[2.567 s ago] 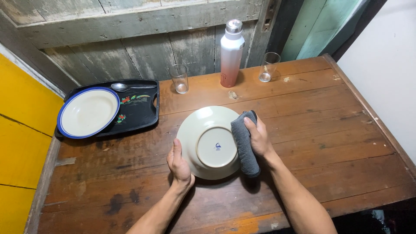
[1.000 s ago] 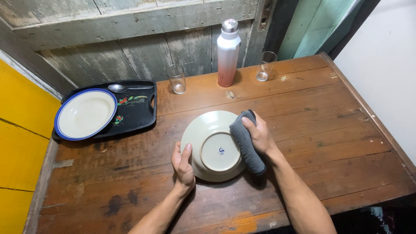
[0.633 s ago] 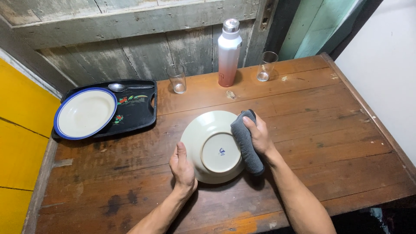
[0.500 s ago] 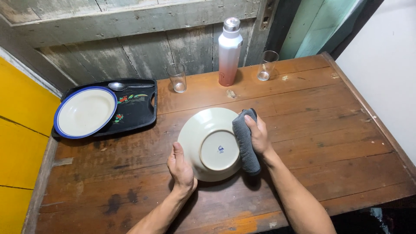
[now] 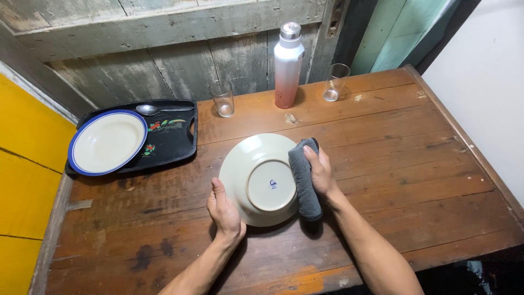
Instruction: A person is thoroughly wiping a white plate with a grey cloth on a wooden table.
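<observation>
Resting bottom-up near the middle of the bench (image 5: pixel 415 142), the cream plate (image 5: pixel 262 177) could skid toward the near edge if the cloth (image 5: pixel 304 180) is pushed hard, since the left hand (image 5: pixel 224 210) only braces its rim with loosely curled fingers. The right hand (image 5: pixel 321 173) has its fingers closed on the cloth. Compared with half a second ago, plate and hands sit almost unchanged.
</observation>
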